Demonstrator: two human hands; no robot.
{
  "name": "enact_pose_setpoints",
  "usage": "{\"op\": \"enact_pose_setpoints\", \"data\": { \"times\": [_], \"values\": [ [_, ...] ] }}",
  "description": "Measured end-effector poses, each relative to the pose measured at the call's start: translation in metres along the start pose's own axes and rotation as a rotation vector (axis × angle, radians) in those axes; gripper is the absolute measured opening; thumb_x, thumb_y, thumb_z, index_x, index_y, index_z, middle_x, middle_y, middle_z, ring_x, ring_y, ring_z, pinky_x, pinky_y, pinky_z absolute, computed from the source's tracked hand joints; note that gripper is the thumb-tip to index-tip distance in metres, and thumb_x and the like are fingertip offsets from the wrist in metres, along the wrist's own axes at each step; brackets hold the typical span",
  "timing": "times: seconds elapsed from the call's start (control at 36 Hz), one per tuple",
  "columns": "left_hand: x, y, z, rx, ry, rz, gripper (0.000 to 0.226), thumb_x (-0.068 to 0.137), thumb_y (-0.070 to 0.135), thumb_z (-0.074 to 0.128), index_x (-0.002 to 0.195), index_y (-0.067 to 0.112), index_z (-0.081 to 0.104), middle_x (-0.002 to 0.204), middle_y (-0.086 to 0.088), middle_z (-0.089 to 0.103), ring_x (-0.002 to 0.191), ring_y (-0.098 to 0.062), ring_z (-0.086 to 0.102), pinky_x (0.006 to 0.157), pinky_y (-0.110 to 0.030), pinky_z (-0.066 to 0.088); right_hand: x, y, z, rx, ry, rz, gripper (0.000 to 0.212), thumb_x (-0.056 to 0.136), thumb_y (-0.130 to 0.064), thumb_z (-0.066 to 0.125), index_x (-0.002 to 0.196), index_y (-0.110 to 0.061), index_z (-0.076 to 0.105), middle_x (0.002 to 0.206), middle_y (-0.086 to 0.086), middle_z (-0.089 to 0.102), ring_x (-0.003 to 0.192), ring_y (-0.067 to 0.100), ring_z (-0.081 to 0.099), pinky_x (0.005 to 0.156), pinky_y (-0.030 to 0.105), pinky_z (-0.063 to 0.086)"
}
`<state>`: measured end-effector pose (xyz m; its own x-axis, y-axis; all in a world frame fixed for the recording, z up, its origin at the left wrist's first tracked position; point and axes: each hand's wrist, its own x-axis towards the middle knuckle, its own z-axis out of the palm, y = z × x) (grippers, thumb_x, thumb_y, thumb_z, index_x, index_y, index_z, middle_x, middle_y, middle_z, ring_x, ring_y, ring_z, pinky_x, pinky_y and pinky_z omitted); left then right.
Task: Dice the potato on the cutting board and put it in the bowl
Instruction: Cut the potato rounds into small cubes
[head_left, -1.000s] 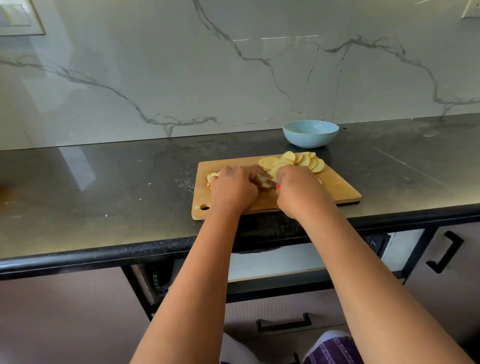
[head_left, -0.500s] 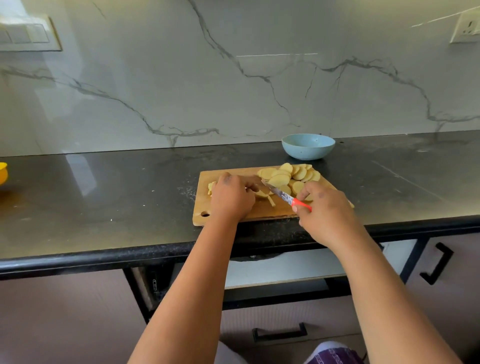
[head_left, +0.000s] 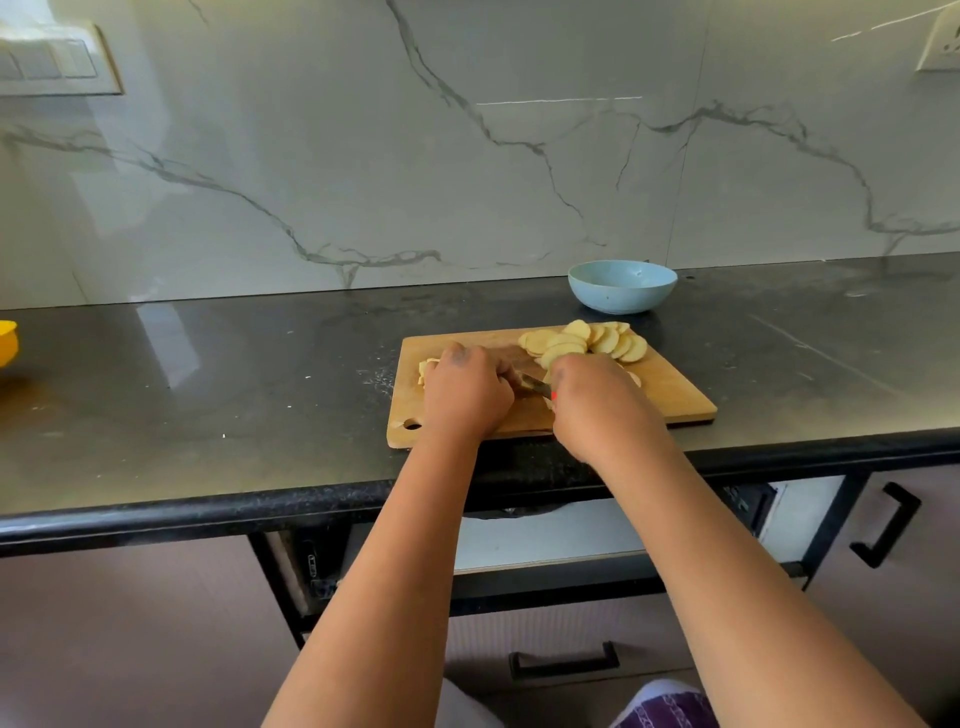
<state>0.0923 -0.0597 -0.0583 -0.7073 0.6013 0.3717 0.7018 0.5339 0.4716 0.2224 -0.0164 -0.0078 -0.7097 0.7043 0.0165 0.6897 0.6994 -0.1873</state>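
Observation:
A wooden cutting board lies near the counter's front edge. Round potato slices are fanned out at its far right. A few cut potato pieces peek out at the left behind my left hand, which is curled over potato on the board; what it holds is hidden. My right hand grips a knife with a red handle, its blade pointing left toward my left hand's fingers. The light blue bowl stands just behind the board; no potato shows in it.
The black stone counter runs left and right under a marble wall. A yellow object sits at the far left edge. Drawers and cabinet handles lie below the counter edge.
My right hand, pulled back to the right with the knife raised half a second ago, has come back in close to my left hand with the blade low on the board. The left hand stayed put.

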Motion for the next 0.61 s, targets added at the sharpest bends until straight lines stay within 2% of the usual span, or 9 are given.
{"op": "enact_pose_setpoints", "data": {
  "times": [0.06, 0.14, 0.25, 0.36, 0.39, 0.42, 0.47, 0.53, 0.61],
  "values": [
    [0.001, -0.001, 0.001, 0.012, -0.003, 0.0, 0.03, 0.085, 0.013, 0.05, 0.091, 0.028, 0.075, 0.104, -0.004, 0.068, 0.112, -0.024, 0.048, 0.096, -0.039, 0.034, 0.009, -0.004, -0.003, -0.004, -0.026, 0.0, 0.032, 0.085, -0.001, 0.066, 0.079, -0.017, 0.038, 0.073, 0.004, 0.042, 0.059, 0.016, 0.042, 0.061, 0.029, 0.04],
    [0.0, 0.0, 0.0, 0.017, -0.001, 0.003, 0.03, 0.085, 0.014, 0.049, 0.091, 0.027, 0.075, 0.101, -0.003, 0.069, 0.111, -0.025, 0.048, 0.096, -0.039, 0.035, 0.016, -0.004, 0.002, 0.005, -0.04, -0.011, 0.032, 0.085, -0.003, 0.067, 0.08, -0.016, 0.039, 0.075, 0.004, 0.042, 0.061, 0.015, 0.042, 0.068, 0.029, 0.043],
    [-0.002, 0.0, -0.001, 0.015, -0.002, 0.016, 0.031, 0.084, 0.011, 0.049, 0.09, 0.026, 0.075, 0.094, -0.001, 0.07, 0.107, -0.024, 0.049, 0.095, -0.04, 0.038, 0.001, 0.016, 0.009, 0.023, -0.005, -0.011, 0.014, 0.089, -0.008, 0.064, 0.094, -0.015, 0.053, 0.081, 0.002, 0.048, 0.067, 0.015, 0.047, 0.065, 0.029, 0.042],
    [-0.003, 0.001, -0.002, 0.009, 0.001, 0.026, 0.029, 0.085, 0.012, 0.049, 0.089, 0.023, 0.076, 0.091, -0.001, 0.07, 0.105, -0.025, 0.05, 0.095, -0.039, 0.038, -0.03, 0.041, -0.002, 0.051, 0.004, -0.019, 0.012, 0.091, -0.015, 0.064, 0.102, -0.012, 0.06, 0.101, 0.006, 0.061, 0.087, 0.02, 0.061, 0.068, 0.028, 0.047],
    [-0.004, 0.002, -0.003, 0.0, 0.001, 0.026, 0.029, 0.085, 0.012, 0.049, 0.089, 0.023, 0.076, 0.091, -0.002, 0.07, 0.105, -0.025, 0.05, 0.096, -0.04, 0.039, -0.034, 0.047, -0.005, 0.074, 0.022, -0.034, 0.009, 0.091, -0.017, 0.065, 0.1, -0.015, 0.061, 0.101, 0.005, 0.062, 0.087, 0.019, 0.062, 0.065, 0.026, 0.046],
    [-0.005, 0.002, -0.004, -0.009, 0.002, 0.028, 0.029, 0.085, 0.013, 0.049, 0.089, 0.023, 0.076, 0.088, -0.002, 0.069, 0.103, -0.025, 0.051, 0.096, -0.041, 0.041, -0.037, 0.053, -0.009, 0.129, 0.051, -0.057, 0.004, 0.091, -0.019, 0.065, 0.094, -0.019, 0.062, 0.097, 0.004, 0.063, 0.083, 0.018, 0.062, 0.059, 0.025, 0.044],
    [-0.005, 0.001, -0.005, -0.035, -0.003, 0.031, 0.028, 0.085, 0.013, 0.05, 0.087, 0.023, 0.076, 0.074, 0.004, 0.064, 0.095, -0.026, 0.054, 0.09, -0.041, 0.046, -0.039, 0.064, -0.014, 0.291, 0.088, -0.097, 0.007, 0.091, -0.026, 0.064, 0.085, -0.026, 0.061, 0.083, -0.001, 0.068, 0.07, 0.013, 0.063, 0.053, 0.025, 0.042],
    [-0.005, 0.001, -0.006, -0.063, -0.014, 0.031, 0.028, 0.084, 0.013, 0.051, 0.086, 0.023, 0.076, 0.065, 0.01, 0.055, 0.089, -0.025, 0.055, 0.083, -0.038, 0.049, -0.034, 0.072, -0.017, 0.433, 0.104, -0.111, 0.007, 0.092, -0.032, 0.064, 0.086, -0.029, 0.061, 0.069, -0.005, 0.071, 0.062, 0.012, 0.064, 0.056, 0.027, 0.048],
    [-0.006, 0.0, -0.007, -0.109, 0.013, 0.073, 0.022, 0.084, 0.015, 0.054, 0.087, 0.022, 0.075, 0.066, 0.013, 0.053, 0.093, -0.026, 0.057, 0.071, -0.03, 0.041, -0.015, 0.078, -0.017, 0.592, 0.191, -0.121, 0.008, 0.092, -0.034, 0.064, 0.089, -0.026, 0.061, 0.064, -0.005, 0.071, 0.058, 0.012, 0.062, 0.062, 0.031, 0.053]
  ]
}}
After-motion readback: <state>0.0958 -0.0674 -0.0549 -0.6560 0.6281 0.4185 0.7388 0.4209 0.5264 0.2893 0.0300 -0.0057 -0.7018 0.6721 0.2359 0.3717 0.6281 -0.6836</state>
